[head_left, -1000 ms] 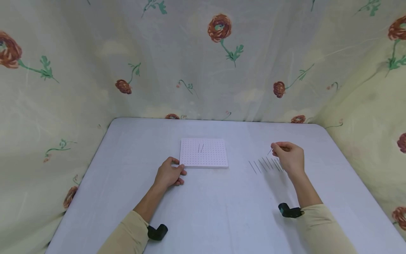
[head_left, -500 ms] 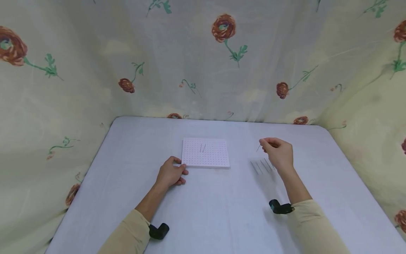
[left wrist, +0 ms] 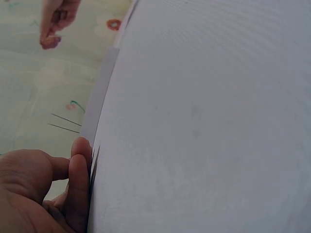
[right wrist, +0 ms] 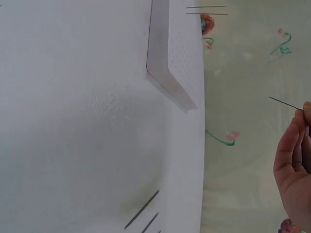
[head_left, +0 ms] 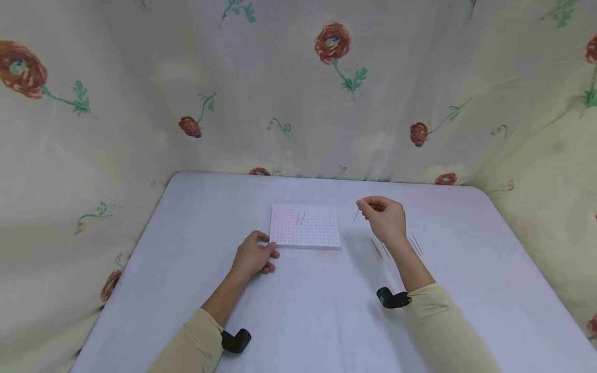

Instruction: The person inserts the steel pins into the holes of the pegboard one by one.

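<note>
A white perforated board (head_left: 322, 228) lies mid-table, its face dotted with small holes. Two thin dark pins (head_left: 302, 219) stand up from it, seen side-on in the left wrist view as two slim pins (left wrist: 64, 128). My left hand (head_left: 253, 257) holds the board's near left corner with thumb and fingers. To the right of the board, my right hand (head_left: 386, 220) is raised above the table. Between its thumb and fingertips it pinches one thin pin (right wrist: 285, 103), which points downward and toward the board in the head view.
Several loose pins (head_left: 377, 249) lie on the white tablecloth (head_left: 317, 311) below the right forearm, some hidden by it. More pins (head_left: 416, 245) show just right of that arm. A flowered curtain (head_left: 298, 77) closes off the back and sides.
My right hand has moved left with the pin, from over the loose pins toward the board. The left hand stays at the board's corner. The head view has shifted slightly.
</note>
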A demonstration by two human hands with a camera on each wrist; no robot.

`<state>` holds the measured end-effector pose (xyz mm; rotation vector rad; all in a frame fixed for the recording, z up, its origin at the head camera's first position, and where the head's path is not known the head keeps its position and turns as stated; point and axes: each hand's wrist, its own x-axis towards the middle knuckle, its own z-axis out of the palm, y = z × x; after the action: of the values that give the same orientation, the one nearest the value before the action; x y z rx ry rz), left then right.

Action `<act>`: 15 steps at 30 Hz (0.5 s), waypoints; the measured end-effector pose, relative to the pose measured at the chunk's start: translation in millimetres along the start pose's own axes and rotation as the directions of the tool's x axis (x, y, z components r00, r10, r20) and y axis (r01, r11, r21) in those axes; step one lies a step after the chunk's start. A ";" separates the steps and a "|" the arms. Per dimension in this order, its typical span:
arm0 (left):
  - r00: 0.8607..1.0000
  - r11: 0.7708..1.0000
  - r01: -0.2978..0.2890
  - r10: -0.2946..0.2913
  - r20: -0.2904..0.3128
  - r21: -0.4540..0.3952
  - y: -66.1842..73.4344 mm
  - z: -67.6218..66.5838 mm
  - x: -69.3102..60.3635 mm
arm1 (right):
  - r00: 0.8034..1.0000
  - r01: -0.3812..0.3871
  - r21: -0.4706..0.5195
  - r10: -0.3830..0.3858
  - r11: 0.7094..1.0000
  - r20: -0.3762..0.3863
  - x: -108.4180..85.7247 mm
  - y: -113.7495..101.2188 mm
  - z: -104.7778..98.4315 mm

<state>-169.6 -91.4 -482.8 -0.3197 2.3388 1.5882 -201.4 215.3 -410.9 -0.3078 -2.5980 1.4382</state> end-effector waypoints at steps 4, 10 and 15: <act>1.000 1.000 -0.003 0.003 0.003 -0.002 0.0 0.2 0.9 | 1.000 0.013 0.004 -0.013 1.000 0.003 0.1 -4.1 10.4; 1.000 1.000 0.005 -0.005 -0.004 0.001 0.8 0.1 0.1 | 0.998 0.054 0.003 -0.054 0.999 0.017 1.9 -14.1 27.8; 1.000 1.000 0.002 -0.002 -0.004 0.003 -0.5 0.2 0.5 | 0.997 0.078 0.001 -0.078 0.997 0.024 2.2 -20.2 41.3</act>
<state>-169.9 -91.4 -483.5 -0.3247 2.3426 1.5836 -215.3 171.6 -415.4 -0.1875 -2.5985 1.4245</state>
